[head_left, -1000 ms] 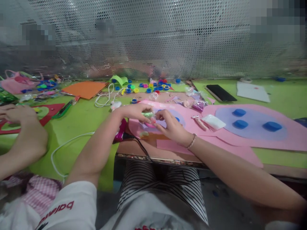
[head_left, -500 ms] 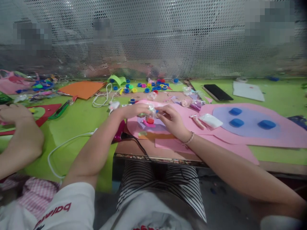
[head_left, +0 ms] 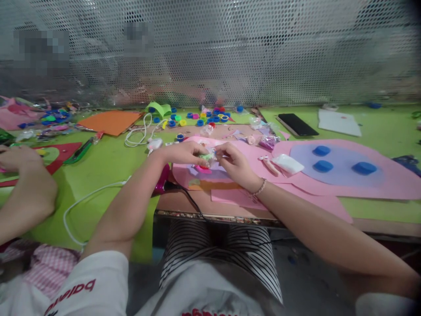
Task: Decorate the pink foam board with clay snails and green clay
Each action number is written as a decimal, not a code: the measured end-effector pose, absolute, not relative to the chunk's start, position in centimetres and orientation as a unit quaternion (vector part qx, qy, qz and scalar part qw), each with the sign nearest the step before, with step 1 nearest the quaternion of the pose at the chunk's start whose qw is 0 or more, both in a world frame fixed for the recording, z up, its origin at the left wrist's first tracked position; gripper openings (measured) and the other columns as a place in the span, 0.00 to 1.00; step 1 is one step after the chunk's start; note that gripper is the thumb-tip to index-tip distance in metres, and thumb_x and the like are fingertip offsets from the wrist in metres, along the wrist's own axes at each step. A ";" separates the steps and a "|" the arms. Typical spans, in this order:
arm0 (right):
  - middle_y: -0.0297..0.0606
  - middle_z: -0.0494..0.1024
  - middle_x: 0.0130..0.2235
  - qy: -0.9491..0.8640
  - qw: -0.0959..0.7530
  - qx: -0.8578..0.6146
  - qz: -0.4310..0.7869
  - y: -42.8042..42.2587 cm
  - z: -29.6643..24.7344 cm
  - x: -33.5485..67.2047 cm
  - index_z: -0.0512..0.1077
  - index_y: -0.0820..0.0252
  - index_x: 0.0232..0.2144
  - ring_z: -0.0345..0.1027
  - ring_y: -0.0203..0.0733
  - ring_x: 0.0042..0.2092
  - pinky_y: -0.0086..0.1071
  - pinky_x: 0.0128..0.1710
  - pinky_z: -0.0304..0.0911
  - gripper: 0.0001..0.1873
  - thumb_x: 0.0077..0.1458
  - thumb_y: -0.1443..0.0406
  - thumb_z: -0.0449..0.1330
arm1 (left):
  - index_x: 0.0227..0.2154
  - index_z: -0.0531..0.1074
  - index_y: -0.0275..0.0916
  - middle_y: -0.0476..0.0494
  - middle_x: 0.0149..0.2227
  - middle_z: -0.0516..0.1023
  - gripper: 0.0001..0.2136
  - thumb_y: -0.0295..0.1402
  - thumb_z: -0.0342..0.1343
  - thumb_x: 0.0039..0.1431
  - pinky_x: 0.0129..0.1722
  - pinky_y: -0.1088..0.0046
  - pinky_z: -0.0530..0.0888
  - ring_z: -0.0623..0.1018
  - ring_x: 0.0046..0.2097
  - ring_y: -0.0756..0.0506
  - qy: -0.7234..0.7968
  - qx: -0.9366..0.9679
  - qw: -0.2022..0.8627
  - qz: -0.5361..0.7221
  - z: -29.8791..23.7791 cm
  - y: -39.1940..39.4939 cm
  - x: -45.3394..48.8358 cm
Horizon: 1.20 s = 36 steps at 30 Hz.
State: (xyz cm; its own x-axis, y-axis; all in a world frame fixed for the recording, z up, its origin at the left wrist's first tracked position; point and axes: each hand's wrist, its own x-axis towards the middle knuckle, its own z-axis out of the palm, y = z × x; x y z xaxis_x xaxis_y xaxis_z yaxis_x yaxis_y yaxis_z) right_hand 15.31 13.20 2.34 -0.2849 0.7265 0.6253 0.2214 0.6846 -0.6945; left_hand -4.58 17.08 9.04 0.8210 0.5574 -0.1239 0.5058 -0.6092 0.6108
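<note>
Grip has tightened since a moment ago: left hand [head_left: 182, 153] at nine o'clock and right hand [head_left: 235, 163] at three o'clock both pinch the small clear packet [head_left: 208, 156], now bunched lower over the pink foam sheet [head_left: 180, 176].

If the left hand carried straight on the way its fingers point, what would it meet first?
Probably the small clear packet that the left hand pinches, with the right hand just beyond; depth is unclear.

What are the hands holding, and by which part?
A small clear packet, green inside, pinched by the left hand at one end and the right hand at the other.
</note>
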 end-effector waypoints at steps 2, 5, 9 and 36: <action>0.34 0.67 0.32 -0.766 0.514 -0.293 0.251 13.1 2.4 15.3 0.67 0.57 0.34 0.63 0.36 0.36 0.30 0.32 0.62 0.08 0.52 0.71 0.53 | 0.32 0.74 0.37 0.51 0.26 0.71 0.18 0.49 0.55 0.50 0.31 0.76 0.63 0.68 0.30 0.51 0.298 0.895 0.328 0.039 9.2 16.9 -4.5; 0.34 0.66 0.33 -0.748 0.521 -0.285 0.295 12.8 2.5 15.3 0.67 0.57 0.38 0.63 0.35 0.35 0.31 0.32 0.63 0.07 0.55 0.69 0.54 | 0.32 0.75 0.38 0.52 0.26 0.71 0.17 0.48 0.55 0.50 0.30 0.77 0.62 0.67 0.29 0.52 0.302 0.892 0.334 0.040 9.5 16.8 -4.6; 0.33 0.65 0.33 -0.717 0.522 -0.297 0.354 12.7 2.6 15.1 0.64 0.56 0.37 0.62 0.34 0.34 0.29 0.30 0.64 0.08 0.53 0.67 0.57 | 0.33 0.75 0.38 0.52 0.25 0.70 0.18 0.48 0.56 0.50 0.29 0.77 0.61 0.67 0.28 0.52 0.313 0.890 0.329 0.042 9.6 16.8 -4.6; 0.37 0.63 0.38 -0.789 0.509 -0.229 0.256 12.8 1.7 15.3 0.75 0.50 0.38 0.62 0.38 0.38 0.32 0.29 0.66 0.11 0.50 0.59 0.64 | 0.18 0.73 0.34 0.53 0.14 0.65 0.14 0.41 0.60 0.48 0.22 0.78 0.60 0.64 0.19 0.55 0.314 0.870 0.380 0.025 9.5 15.8 -3.5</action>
State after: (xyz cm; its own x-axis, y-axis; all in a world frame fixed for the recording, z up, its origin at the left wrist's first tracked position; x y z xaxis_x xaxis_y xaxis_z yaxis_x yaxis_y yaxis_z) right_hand 15.28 12.80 1.71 -0.3766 0.6222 0.6863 0.1000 0.7638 -0.6377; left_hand -3.47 15.78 9.47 0.8015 0.5652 -0.1955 0.5275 -0.5143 0.6762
